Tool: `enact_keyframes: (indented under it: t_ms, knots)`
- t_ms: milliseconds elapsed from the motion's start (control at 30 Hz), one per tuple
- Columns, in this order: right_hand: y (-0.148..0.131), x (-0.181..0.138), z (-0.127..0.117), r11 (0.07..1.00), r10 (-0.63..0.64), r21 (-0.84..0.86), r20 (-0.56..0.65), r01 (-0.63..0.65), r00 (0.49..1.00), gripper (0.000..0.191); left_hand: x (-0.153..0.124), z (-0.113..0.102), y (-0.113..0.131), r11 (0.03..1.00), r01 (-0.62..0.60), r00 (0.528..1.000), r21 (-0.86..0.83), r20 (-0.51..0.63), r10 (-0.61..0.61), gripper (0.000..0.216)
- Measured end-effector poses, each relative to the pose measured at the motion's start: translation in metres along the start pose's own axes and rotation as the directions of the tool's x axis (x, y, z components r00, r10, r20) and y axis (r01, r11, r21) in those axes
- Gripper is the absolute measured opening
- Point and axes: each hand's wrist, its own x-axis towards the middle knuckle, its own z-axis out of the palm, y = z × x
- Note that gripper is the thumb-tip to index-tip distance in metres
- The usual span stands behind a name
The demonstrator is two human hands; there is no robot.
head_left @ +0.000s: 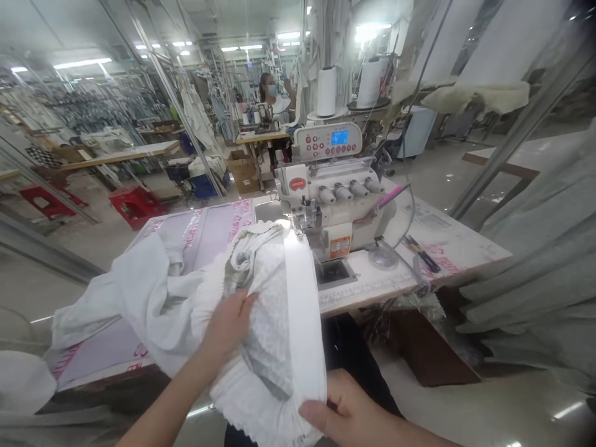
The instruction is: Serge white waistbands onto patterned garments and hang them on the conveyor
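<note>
Only a digit — seemingly "4" — shows on the sewing machine's blue display (339,137); other lettering is unreadable.

Bright ceiling tubes (81,63), glare overhead, warped blurry edges

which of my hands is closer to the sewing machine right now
Left. Your left hand rests on the white fabric partway up toward the sewing machine. Your right hand grips the fabric's lower edge, farther back toward you.

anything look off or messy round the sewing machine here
Nothing looks damaged or spilled. The white garment is bunched loosely between the left hand and right hand, trailing across the table beside the machine.
</note>
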Motion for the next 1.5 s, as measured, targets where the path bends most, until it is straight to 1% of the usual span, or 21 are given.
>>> enact_keyframes:
  t_ms: [100,233,333,533,600,667,700,733,767,800,867,900,1000,1067,1100,1133,1233,1267,1333,1400,1500]
  knots:
    - [0.004,0.001,-0.002,1.0,0.006,-0.017,-0.028,-0.007,1.0,0.031,-0.001,-0.025,0.003,0.996,-0.041,0.995,-0.085,-0.092,0.033,0.033]
    - [0.006,0.012,-0.012,0.999,0.055,0.003,-0.089,-0.055,0.995,0.034,0.013,-0.044,0.014,0.994,-0.09,0.972,-0.069,-0.225,0.072,0.035]
    - [0.001,0.027,-0.025,0.997,0.062,-0.032,-0.119,-0.066,0.991,0.036,0.034,-0.048,0.02,0.995,-0.098,0.948,-0.027,-0.307,0.085,0.035]
    - [-0.008,0.058,-0.051,0.996,0.044,-0.065,-0.17,-0.056,0.984,0.038,0.083,-0.055,0.022,0.989,-0.148,0.918,0.0,-0.372,0.137,0.031]
    - [-0.01,0.068,-0.06,0.996,0.071,-0.044,-0.187,-0.08,0.98,0.039,0.083,-0.05,0.027,0.977,-0.213,0.87,0.014,-0.452,0.196,0.021]
    - [-0.012,0.078,-0.069,0.995,0.092,-0.017,-0.198,-0.098,0.976,0.04,0.069,-0.04,0.034,0.952,-0.302,0.818,0.045,-0.5,0.284,0.016]
    - [-0.012,0.083,-0.074,0.996,0.089,-0.013,-0.201,-0.093,0.976,0.041,0.058,-0.032,0.037,0.938,-0.345,0.829,0.029,-0.46,0.319,0.017]
    - [-0.013,0.086,-0.078,0.997,0.076,-0.018,-0.199,-0.081,0.977,0.041,0.047,-0.025,0.04,0.93,-0.365,0.874,-0.038,-0.359,0.328,0.018]
    - [-0.014,0.09,-0.082,0.998,0.059,-0.026,-0.194,-0.065,0.979,0.041,0.037,-0.017,0.042,0.925,-0.346,0.929,-0.158,-0.198,0.314,0.019]
    - [-0.015,0.093,-0.086,0.998,0.044,-0.032,-0.184,-0.051,0.982,0.04,0.028,-0.011,0.043,0.912,-0.278,0.957,-0.303,-0.009,0.289,0.021]
    - [-0.016,0.096,-0.09,0.999,0.029,-0.032,-0.165,-0.034,0.986,0.039,0.019,-0.002,0.042,0.84,-0.041,0.923,-0.541,0.301,0.239,0.027]
    - [-0.017,0.097,-0.092,0.999,0.028,-0.024,-0.153,-0.032,0.988,0.039,0.017,-0.001,0.04,0.792,0.058,0.896,-0.608,0.381,0.227,0.029]
    - [-0.017,0.098,-0.091,0.999,0.039,-0.012,-0.147,-0.041,0.988,0.038,0.011,-0.004,0.037,0.701,0.181,0.854,-0.689,0.464,0.236,0.031]
    - [-0.017,0.096,-0.088,0.998,0.07,0.011,-0.179,-0.069,0.981,0.037,-0.003,-0.005,0.039,0.741,0.205,0.782,-0.64,0.563,0.27,0.032]
    - [-0.016,0.094,-0.086,0.996,0.086,0.038,-0.202,-0.08,0.976,0.037,-0.012,-0.005,0.041,0.776,0.175,0.75,-0.606,0.593,0.294,0.033]
    - [-0.016,0.093,-0.084,0.994,0.099,0.071,-0.225,-0.085,0.969,0.036,-0.022,-0.004,0.044,0.805,0.109,0.739,-0.584,0.589,0.328,0.033]
    - [-0.014,0.084,-0.081,0.989,0.105,0.134,-0.282,-0.069,0.954,0.035,-0.052,0.0,0.052,0.811,-0.128,0.768,-0.57,0.461,0.445,0.025]
    - [-0.014,0.079,-0.081,0.989,0.098,0.135,-0.308,-0.059,0.946,0.035,-0.06,0.001,0.054,0.808,-0.153,0.761,-0.569,0.453,0.464,0.024]
    - [-0.013,0.066,-0.077,0.99,0.098,0.128,-0.338,-0.057,0.936,0.035,-0.076,0.003,0.054,0.811,-0.099,0.704,-0.576,0.536,0.466,0.031]
    - [-0.008,0.049,-0.067,0.982,0.153,0.14,-0.222,-0.124,0.963,0.036,-0.089,0.006,0.05,0.809,0.025,0.644,-0.587,0.628,0.436,0.035]
    - [0.004,0.019,-0.041,0.964,0.226,0.132,0.059,-0.232,0.972,0.038,-0.103,0.014,0.04,0.756,0.207,0.631,-0.621,0.675,0.382,0.032]
